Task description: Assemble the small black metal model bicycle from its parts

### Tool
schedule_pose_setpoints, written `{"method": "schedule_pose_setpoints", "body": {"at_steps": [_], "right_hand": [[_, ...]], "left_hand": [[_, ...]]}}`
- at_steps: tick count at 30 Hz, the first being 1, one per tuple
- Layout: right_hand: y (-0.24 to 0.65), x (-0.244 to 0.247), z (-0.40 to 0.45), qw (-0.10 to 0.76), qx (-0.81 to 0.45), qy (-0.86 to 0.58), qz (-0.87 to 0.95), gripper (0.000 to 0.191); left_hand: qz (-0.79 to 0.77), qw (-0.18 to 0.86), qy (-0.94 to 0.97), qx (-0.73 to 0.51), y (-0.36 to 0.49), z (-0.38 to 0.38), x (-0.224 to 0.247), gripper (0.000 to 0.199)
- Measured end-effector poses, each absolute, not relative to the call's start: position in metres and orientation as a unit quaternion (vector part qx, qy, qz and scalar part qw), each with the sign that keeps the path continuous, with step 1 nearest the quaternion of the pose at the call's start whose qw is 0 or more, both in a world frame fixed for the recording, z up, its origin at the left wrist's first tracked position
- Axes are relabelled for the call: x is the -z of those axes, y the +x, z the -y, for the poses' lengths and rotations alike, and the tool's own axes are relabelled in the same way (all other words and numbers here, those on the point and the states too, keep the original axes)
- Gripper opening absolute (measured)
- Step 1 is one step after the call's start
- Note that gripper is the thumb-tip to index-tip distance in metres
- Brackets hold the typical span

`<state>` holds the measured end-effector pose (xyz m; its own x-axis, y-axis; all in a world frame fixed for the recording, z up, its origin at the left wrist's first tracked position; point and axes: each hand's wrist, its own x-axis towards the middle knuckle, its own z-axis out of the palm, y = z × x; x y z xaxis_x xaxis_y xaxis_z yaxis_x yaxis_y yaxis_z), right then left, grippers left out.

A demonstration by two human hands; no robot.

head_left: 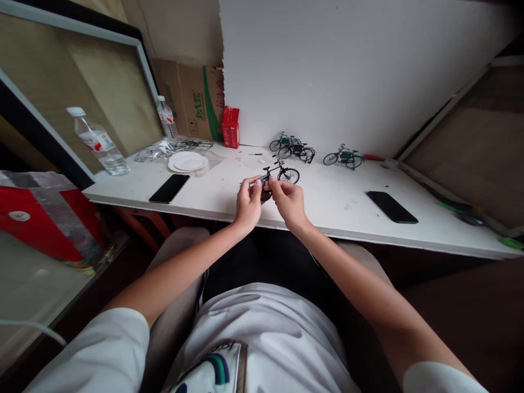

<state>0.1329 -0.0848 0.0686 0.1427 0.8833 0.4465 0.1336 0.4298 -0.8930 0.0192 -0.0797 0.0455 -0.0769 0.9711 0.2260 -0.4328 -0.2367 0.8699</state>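
Observation:
Between my two hands is a small black model bicycle, held near the front edge of the white table. Its front wheel points away to the right, and its rear part is partly hidden by my fingers. My left hand pinches the rear end from the left side. From the right, the thumb and fingers of my right hand close on the lower rear of the frame. Whether a small loose part is also between the fingertips cannot be made out.
Several model bicycles, including a green one, stand along the wall. Two phones lie flat, one left, one right. White plates, a red box, water bottles and plastic-wrapped parts occupy the left.

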Motion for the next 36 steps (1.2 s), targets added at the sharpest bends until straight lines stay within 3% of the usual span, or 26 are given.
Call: {"method": "schedule_pose_setpoints", "body": {"at_steps": [10, 18, 36], "right_hand": [[0.132, -0.062, 0.082, 0.628, -0.303, -0.436, 0.569, 0.055], [0.132, -0.062, 0.083, 0.619, -0.293, -0.45, 0.573, 0.059], [0.133, -0.062, 0.087, 0.615, -0.272, -0.44, 0.594, 0.05]], "left_hand": [[-0.316, 0.532, 0.411, -0.67, 0.021, 0.079, -0.042, 0.028], [-0.34, 0.475, 0.472, -0.661, 0.02, 0.072, -0.034, 0.049], [-0.333, 0.46, 0.481, -0.668, 0.022, 0.071, -0.028, 0.051]]}}
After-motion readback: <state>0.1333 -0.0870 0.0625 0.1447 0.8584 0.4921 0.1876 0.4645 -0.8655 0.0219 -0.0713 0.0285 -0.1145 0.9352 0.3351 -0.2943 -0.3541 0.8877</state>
